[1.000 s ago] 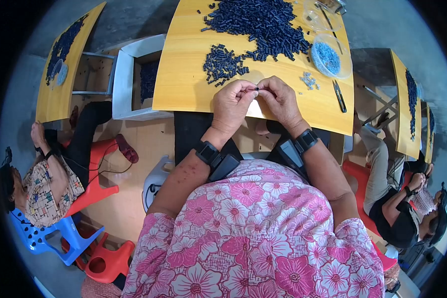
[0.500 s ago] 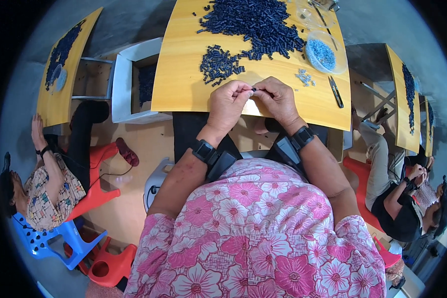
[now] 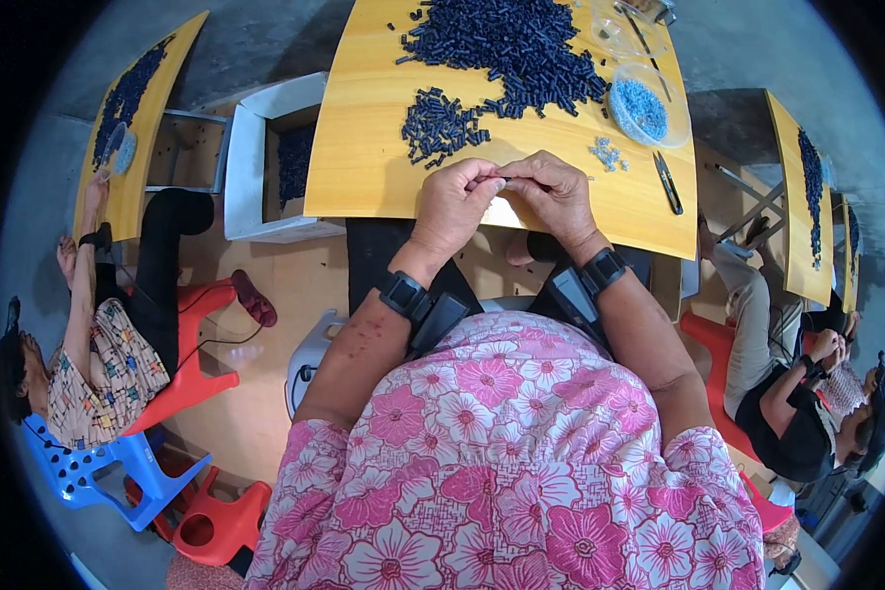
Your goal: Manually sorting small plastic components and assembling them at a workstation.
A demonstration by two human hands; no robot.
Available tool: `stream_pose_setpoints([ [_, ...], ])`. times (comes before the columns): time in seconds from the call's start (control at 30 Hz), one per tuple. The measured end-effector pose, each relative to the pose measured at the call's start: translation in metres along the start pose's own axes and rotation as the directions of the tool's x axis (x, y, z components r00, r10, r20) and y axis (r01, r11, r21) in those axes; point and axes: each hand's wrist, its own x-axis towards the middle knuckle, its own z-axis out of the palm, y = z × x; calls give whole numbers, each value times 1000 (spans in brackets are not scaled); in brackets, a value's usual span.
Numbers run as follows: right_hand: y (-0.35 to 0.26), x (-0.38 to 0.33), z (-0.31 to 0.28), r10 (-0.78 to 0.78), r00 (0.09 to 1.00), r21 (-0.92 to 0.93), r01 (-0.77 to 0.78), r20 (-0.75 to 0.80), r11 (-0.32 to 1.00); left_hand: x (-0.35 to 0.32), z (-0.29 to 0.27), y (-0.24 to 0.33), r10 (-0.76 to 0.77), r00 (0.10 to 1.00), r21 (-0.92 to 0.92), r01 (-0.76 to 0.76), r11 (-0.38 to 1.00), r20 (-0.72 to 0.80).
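My left hand [image 3: 452, 202] and my right hand [image 3: 559, 199] meet over the near edge of the yellow table [image 3: 359, 147]. Thumbs and forefingers of both are pinched together, fingertips touching, on a small black piece [image 3: 504, 178] that is mostly covered. Just beyond my left hand lies a small heap of short black tubes [image 3: 441, 126]. Behind it spreads a far larger pile of black tubes [image 3: 511, 44]. To the right of my right hand sit several small clear pieces [image 3: 608, 154] and black-handled thread snips [image 3: 667, 183].
A clear plastic bowl [image 3: 680, 123] holds light-blue small pieces [image 3: 639, 108]; another clear container [image 3: 615, 34] stands behind it. An open white box [image 3: 251, 187] is left of the table. Other people [image 3: 108, 364] sit at tables on both sides, with red and blue stools [image 3: 152, 482] nearby.
My fingertips have closed further over the black piece, so less of it shows. The person at the left has reached one hand toward the bowl on their table.
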Motion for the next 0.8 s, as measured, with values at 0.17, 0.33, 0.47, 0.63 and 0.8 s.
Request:
stream_pose_setpoints([
  [0.17,1,1,-1,32,999,87,-34,22,996,1,-4,-2,-62,996,-41,64,997,62],
  [0.33,7,1,-5,37,999,109,-40,23,993,2,-4,2,-54,993,-74,62,995,107],
  [0.47,8,-2,-5,42,997,117,-50,69,992,1,-5,4,-21,993,-60,28,998,115],
  [0.63,-7,-14,-8,-15,1000,-72,16,16,997,0,-6,8,1,994,42,-5,999,111],
  [0.8,-7,-40,-43,-2,993,-228,-25,-118,973,1,-3,6,45,994,49,-51,998,104],
])
